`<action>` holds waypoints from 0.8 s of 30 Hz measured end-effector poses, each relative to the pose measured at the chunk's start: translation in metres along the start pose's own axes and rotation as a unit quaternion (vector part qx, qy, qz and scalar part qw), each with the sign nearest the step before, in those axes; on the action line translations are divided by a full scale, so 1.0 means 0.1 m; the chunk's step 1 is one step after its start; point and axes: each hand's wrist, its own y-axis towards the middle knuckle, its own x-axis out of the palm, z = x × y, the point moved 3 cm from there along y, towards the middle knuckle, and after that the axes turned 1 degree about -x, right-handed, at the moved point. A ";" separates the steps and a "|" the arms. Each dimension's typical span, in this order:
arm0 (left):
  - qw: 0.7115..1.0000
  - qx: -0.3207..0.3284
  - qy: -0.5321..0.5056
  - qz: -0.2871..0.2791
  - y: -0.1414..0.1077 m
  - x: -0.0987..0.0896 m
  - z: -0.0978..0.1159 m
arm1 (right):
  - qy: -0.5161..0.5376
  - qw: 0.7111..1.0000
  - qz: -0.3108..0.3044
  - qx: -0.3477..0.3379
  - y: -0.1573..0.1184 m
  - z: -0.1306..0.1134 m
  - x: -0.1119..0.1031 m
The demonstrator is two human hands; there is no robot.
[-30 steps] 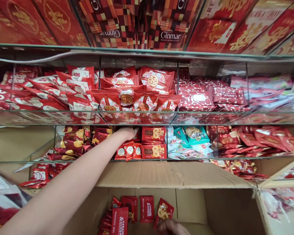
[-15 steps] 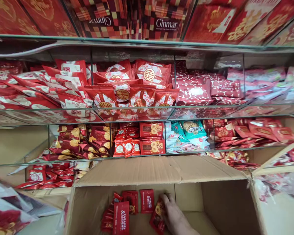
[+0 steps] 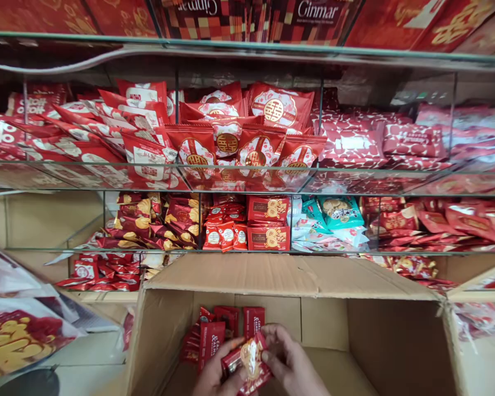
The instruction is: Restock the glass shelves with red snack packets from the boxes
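Observation:
Over the inside of an open cardboard box [image 3: 400, 341], my left hand [image 3: 218, 371] and my right hand [image 3: 286, 357] both grip a red packet [image 3: 253, 363] with a cookie picture. My left fingers hold its left side, and my right thumb and fingers pinch its right edge. Behind my hands, inside the box, are several more red packets: one with white lettering [image 3: 211, 340] beside my left hand, and another [image 3: 253, 319] just behind the held packet.
Glass shelves [image 3: 247, 190] with dividers, filled with red snack packets [image 3: 268, 209], rise behind the box. Teal packets [image 3: 341, 212] lie on the lower shelf. The box's flap [image 3: 289, 275] reaches toward the shelves. Plastic-wrapped packages [image 3: 20, 335] are at the left.
My left hand has come into view and holds the packet. My right hand has brought a packet toward me. The view has shifted, with the shelves higher and further right.

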 end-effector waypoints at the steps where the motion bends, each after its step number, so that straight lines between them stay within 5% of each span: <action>1: 1.000 -0.018 -0.007 0.019 -0.01 -0.03 0.02 | -0.057 0.998 -0.010 0.002 0.03 -0.01 -0.01; 4: 0.994 -0.011 -0.057 0.090 -0.06 -0.16 0.19 | -0.281 0.960 -0.001 -0.010 0.22 -0.01 -0.13; 7: 0.987 0.025 -0.126 0.097 -0.13 -0.22 0.37 | -0.400 0.915 -0.008 -0.048 0.44 0.05 -0.15; 15: 0.979 0.019 -0.173 0.103 -0.26 -0.17 0.51 | -0.444 0.893 -0.043 -0.053 0.47 0.21 0.00; 20: 0.972 0.054 -0.198 0.110 -0.22 -0.12 0.51 | -0.437 0.895 0.053 -0.076 0.25 -0.20 -0.23; 22: 0.971 0.049 -0.221 0.078 -0.19 -0.01 0.50 | -0.398 0.901 0.081 -0.152 0.11 -0.41 -0.16; 24: 0.970 0.036 -0.240 0.023 -0.17 0.14 0.49 | -0.369 0.901 0.029 -0.226 -0.04 -0.56 0.04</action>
